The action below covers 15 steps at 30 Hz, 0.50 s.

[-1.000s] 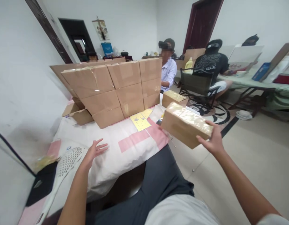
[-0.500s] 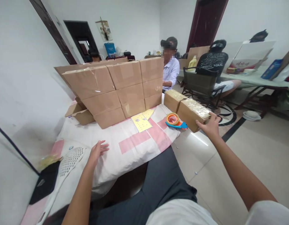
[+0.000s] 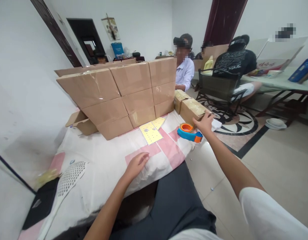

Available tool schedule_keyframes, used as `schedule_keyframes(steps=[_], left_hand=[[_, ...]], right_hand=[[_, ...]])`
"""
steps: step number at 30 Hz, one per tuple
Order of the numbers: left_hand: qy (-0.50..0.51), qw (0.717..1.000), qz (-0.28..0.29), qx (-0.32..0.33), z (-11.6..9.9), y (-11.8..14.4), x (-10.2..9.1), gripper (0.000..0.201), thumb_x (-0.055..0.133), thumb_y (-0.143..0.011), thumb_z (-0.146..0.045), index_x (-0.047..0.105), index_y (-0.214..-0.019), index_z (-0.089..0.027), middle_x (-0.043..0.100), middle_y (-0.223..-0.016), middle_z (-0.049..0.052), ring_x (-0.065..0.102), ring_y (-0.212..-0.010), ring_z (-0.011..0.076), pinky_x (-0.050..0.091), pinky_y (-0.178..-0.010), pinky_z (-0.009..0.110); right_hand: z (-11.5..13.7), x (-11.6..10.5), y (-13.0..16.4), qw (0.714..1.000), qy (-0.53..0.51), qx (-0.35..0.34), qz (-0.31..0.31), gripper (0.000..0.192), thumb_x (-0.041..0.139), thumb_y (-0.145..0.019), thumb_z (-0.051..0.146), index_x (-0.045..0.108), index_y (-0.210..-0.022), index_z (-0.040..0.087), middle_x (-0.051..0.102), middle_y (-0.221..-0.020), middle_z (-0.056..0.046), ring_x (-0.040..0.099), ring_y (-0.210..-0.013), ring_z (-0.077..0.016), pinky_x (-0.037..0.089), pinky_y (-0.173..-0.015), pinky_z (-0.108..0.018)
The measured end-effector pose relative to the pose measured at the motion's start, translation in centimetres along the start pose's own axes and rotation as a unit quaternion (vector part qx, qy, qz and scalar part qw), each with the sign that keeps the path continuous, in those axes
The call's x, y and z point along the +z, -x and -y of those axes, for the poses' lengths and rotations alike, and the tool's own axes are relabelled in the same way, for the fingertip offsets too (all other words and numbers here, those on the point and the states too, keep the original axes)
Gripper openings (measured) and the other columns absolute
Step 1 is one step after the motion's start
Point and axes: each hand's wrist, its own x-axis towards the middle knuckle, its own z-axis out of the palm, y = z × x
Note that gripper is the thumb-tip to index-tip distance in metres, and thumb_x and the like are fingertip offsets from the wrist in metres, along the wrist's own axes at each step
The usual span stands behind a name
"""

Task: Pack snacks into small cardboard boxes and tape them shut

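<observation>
My right hand [image 3: 205,124] grips the near end of a small cardboard box [image 3: 189,114], with the thumb on its left side and the fingers over the far edge. Clear tape shines on the box's top. A second small box [image 3: 178,102] lies right behind it. Just left of my right hand, a blue and orange tape dispenser [image 3: 190,135] rests on the cloth. My left hand [image 3: 137,164] hovers low over the pink and white cloth, fingers loosely stretched and holding nothing. Beyond it lies a yellow dotted sheet [image 3: 151,132], cut or folded in two pieces.
A wall of stacked cardboard boxes [image 3: 119,96] stands across the table's back. An open box [image 3: 85,125] sits at its left. A white fly swatter [image 3: 71,175] and a black case [image 3: 42,201] lie at left. A co-worker [image 3: 185,71] sits behind the stack; another [image 3: 237,63] sits on a chair.
My right hand and the small box have moved back and left, closer to the stack. My left hand has come rightward over the cloth. The tape dispenser looks slightly turned.
</observation>
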Motion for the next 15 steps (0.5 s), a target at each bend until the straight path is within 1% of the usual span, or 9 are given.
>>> schedule_keyframes(steps=[2,5,9,11,13,14,15], left_hand=[[-0.049,0.998,0.006,0.046,0.2,-0.5,1.1,0.032,0.049,-0.099,-0.041,0.07,-0.116,-0.024,0.072,-0.123,0.008,0.065,-0.116,0.026,0.05,-0.103,0.044],[-0.108,0.989,0.012,0.096,0.7,-0.7,1.8,0.028,0.049,-0.101,-0.037,0.071,-0.112,-0.024,0.07,-0.12,0.009,0.063,-0.114,0.0259,0.05,-0.1,0.045],[-0.143,0.984,0.006,0.109,1.1,-0.5,2.1,0.025,0.05,-0.101,-0.033,0.069,-0.114,-0.025,0.069,-0.122,0.008,0.062,-0.115,0.025,0.05,-0.097,0.044],[-0.15,0.982,0.005,0.111,1.2,-0.4,2.2,0.024,0.051,-0.1,-0.032,0.069,-0.114,-0.025,0.069,-0.122,0.008,0.062,-0.115,0.0248,0.05,-0.097,0.043],[-0.155,0.981,0.006,0.112,1.2,-0.4,2.2,0.023,0.051,-0.1,-0.031,0.069,-0.114,-0.025,0.069,-0.122,0.008,0.062,-0.115,0.0248,0.05,-0.097,0.043],[-0.158,0.981,0.006,0.112,1.1,-0.3,2.3,0.024,0.051,-0.1,-0.031,0.069,-0.115,-0.025,0.069,-0.123,0.008,0.062,-0.115,0.0248,0.05,-0.098,0.043],[-0.161,0.981,0.007,0.111,1.1,-0.3,2.3,0.024,0.051,-0.101,-0.031,0.069,-0.116,-0.026,0.068,-0.124,0.008,0.061,-0.116,0.0248,0.05,-0.098,0.044]], right_hand=[[0.3,1.3,-1.6,1.0,-0.014,-0.007,0.01,0.101,0.07,-0.075,0.056,0.023,-0.155,0.017,0.024,-0.149,-0.026,0.04,-0.134,-0.0466,0.041,-0.105,-0.057],[1.1,3.2,-3.9,0.999,-0.037,-0.023,0.026,0.104,0.07,-0.079,0.052,0.015,-0.16,0.017,0.017,-0.157,-0.028,0.034,-0.143,-0.0458,0.036,-0.112,-0.055],[2.6,5.2,-6.8,0.994,-0.068,-0.046,0.067,0.113,0.069,-0.083,0.05,-0.002,-0.163,0.013,-0.004,-0.164,-0.034,0.018,-0.155,-0.0436,0.03,-0.117,-0.053],[3.3,5.8,-8.0,0.993,-0.073,-0.038,0.086,0.12,0.071,-0.082,0.052,-0.008,-0.163,0.011,-0.009,-0.164,-0.036,0.012,-0.157,-0.0428,0.029,-0.118,-0.052],[3.6,5.7,-8.6,0.992,-0.066,-0.026,0.107,0.128,0.076,-0.079,0.054,-0.01,-0.162,0.008,-0.006,-0.164,-0.039,0.013,-0.156,-0.0435,0.03,-0.118,-0.051],[3.5,5.5,-8.7,0.991,-0.059,-0.025,0.118,0.131,0.077,-0.078,0.055,-0.01,-0.162,0.005,0.0,-0.163,-0.04,0.018,-0.155,-0.0439,0.032,-0.117,-0.05],[3.3,5.2,-8.4,0.99,-0.063,-0.025,0.125,0.132,0.077,-0.078,0.056,-0.008,-0.161,0.0,0.01,-0.161,-0.042,0.026,-0.152,-0.0441,0.035,-0.114,-0.048]])
